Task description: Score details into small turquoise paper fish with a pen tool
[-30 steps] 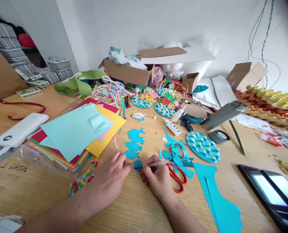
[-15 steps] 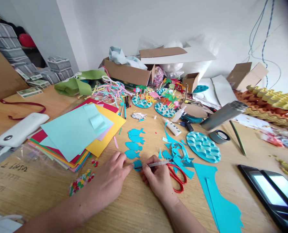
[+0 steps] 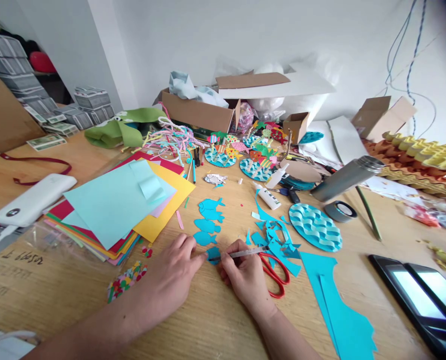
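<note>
A pen with a clear barrel (image 3: 248, 252) is pinched in my right hand (image 3: 241, 274), its dark tip on a small blue paper fish (image 3: 212, 254). My left hand (image 3: 177, 265) has its fingers curled and holds that fish down on the table with its thumb and fingertips, partly covering it. Just beyond, several blue fish cutouts (image 3: 206, 226) lie in a column; the farthest has drawn lines on it. Red-handled scissors (image 3: 277, 280) lie right of my right hand, their blades partly hidden by blue paper scraps (image 3: 279, 240).
Coloured paper sheets (image 3: 106, 210) are stacked at left, near a confetti pile (image 3: 127, 280). Right of the scraps are a wavy-patterned blue oval (image 3: 315, 227), a glue bottle (image 3: 268, 198), a steel flask (image 3: 346, 177) and a cut blue sheet (image 3: 343, 310). Boxes (image 3: 200, 111) stand behind.
</note>
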Demonstrator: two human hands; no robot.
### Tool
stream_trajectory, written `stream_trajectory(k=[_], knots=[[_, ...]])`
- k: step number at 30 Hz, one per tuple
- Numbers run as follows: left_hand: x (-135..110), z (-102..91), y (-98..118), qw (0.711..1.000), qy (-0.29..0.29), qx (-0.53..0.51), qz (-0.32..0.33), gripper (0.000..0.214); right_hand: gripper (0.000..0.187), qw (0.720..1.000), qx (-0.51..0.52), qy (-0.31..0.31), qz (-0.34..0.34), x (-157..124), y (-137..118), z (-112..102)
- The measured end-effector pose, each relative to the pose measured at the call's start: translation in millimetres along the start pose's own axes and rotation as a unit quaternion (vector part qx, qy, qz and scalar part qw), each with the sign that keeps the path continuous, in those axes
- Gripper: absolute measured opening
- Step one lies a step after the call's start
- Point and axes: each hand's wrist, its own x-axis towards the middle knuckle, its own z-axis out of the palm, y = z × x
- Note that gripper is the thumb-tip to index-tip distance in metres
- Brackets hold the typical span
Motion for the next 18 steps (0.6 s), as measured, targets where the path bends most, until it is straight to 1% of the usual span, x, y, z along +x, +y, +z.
stream_trajectory(k=[7,13,18], knots=[[-0.2,-1.6,1.3,1.000,-0.006,-0.002,-0.001,0.047,0.021,1.000,0.008,0.003,0.012,-0.6,-1.1,0.7],[0.2,-1.4,1.1,1.000,-0.005,-0.002,-0.001,0.044,0.021,1.000,0.004,0.001,0.009,0.2,-2.1,0.5],[-1.4,-0.2,-0.2,1.000,0.005,-0.002,0.006,0.049,0.021,1.000,0.004,-0.001,0.002,0.0,-2.1,0.8]])
